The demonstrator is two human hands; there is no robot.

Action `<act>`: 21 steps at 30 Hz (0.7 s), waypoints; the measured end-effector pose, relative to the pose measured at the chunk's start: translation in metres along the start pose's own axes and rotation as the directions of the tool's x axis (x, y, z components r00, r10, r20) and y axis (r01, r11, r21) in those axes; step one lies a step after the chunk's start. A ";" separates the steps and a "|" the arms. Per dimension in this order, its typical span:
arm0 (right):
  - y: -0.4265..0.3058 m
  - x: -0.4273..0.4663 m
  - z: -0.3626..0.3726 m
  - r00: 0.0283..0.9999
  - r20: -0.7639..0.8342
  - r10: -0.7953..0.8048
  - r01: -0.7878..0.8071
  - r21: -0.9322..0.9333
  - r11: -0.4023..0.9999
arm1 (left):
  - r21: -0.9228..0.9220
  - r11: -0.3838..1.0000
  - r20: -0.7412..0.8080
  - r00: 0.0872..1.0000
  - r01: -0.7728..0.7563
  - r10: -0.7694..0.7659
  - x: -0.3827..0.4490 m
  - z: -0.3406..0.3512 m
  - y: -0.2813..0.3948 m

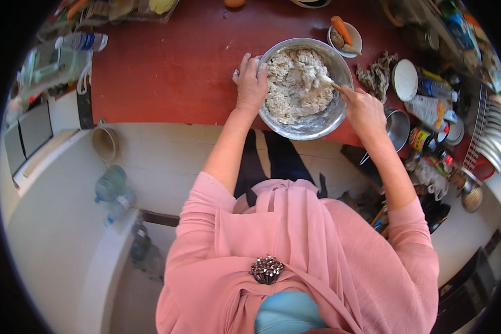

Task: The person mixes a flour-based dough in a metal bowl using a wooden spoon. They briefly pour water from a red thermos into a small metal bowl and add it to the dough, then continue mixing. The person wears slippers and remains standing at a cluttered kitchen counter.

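A wide metal mixing bowl (311, 132) stands at the front edge of the red table. Inside it lies a lumpy, pale, floury dough (284, 104), with a whiter clump near the middle. Gripping the bowl's left rim is my left hand (251, 81), its fingers dusted with flour. My right hand (364, 109) is closed around the handle of a wooden spoon or stick (338, 87). The far end of that utensil is hidden in the dough.
Behind the bowl sits a small white bowl (360, 44) with a carrot (341, 30). A crumpled cloth (378, 75), a white plate (405, 79) and a metal saucepan (397, 129) crowd the right side. A plastic bottle (81, 41) lies at the table's (158, 83) left end.
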State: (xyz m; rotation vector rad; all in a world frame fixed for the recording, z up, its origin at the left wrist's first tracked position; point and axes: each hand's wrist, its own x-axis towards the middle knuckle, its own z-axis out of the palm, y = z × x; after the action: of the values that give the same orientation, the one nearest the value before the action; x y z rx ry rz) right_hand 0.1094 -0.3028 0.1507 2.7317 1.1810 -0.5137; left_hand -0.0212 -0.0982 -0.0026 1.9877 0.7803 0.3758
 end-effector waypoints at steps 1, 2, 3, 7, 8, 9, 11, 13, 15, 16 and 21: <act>-0.007 0.014 0.001 0.997 -0.048 -0.062 0.059 -0.057 0.997 | 0.005 1.000 -0.006 1.000 -0.003 0.003 -0.001 0.001 -0.001; -0.017 0.029 0.005 0.990 -0.089 -0.113 0.101 -0.123 0.987 | -0.010 1.000 -0.013 1.000 0.002 -0.002 -0.002 0.001 0.000; -0.026 0.042 0.011 0.991 -0.082 -0.110 0.092 -0.198 0.976 | -0.017 1.000 -0.024 1.000 0.002 -0.003 -0.003 0.001 0.000; -0.043 0.047 0.038 0.935 0.065 -0.349 0.351 -0.314 0.882 | -0.043 0.999 -0.053 0.999 -0.004 0.002 -0.005 0.002 0.003; -0.041 0.037 0.042 0.917 0.107 -0.383 0.398 -0.256 0.881 | -0.018 1.000 -0.046 0.999 0.016 -0.016 -0.005 0.002 0.004; -0.036 0.026 0.043 0.900 0.097 -0.426 0.436 -0.227 0.871 | 0.013 1.000 -0.053 0.998 0.022 -0.021 -0.004 0.002 0.005; -0.031 -0.002 0.043 0.893 0.197 -0.404 0.435 -0.151 0.888 | 0.043 0.998 -0.068 0.997 0.035 -0.032 -0.004 0.002 0.007; -0.018 -0.016 0.030 0.915 0.190 -0.356 0.378 -0.096 0.921 | 0.040 0.998 -0.076 0.997 0.038 -0.035 -0.003 0.002 0.008; -0.007 -0.017 0.011 0.945 0.184 -0.271 0.285 -0.054 0.957 | 0.018 1.000 -0.065 0.998 0.003 -0.002 -0.002 0.001 0.009; -0.003 -0.011 0.001 0.956 0.182 -0.231 0.241 -0.034 0.970 | 0.011 1.000 -0.054 0.999 0.006 -0.006 -0.003 0.000 0.009; -0.023 0.052 0.008 0.950 -0.006 -0.312 0.306 -0.172 0.936 | 0.057 0.997 0.011 0.999 0.044 -0.045 -0.005 -0.002 0.006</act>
State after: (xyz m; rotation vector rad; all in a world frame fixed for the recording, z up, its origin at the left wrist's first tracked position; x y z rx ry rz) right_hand 0.1234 -0.2533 0.1250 2.4330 1.5969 -0.3783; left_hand -0.0235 -0.1021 0.0035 2.0204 0.8346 0.3185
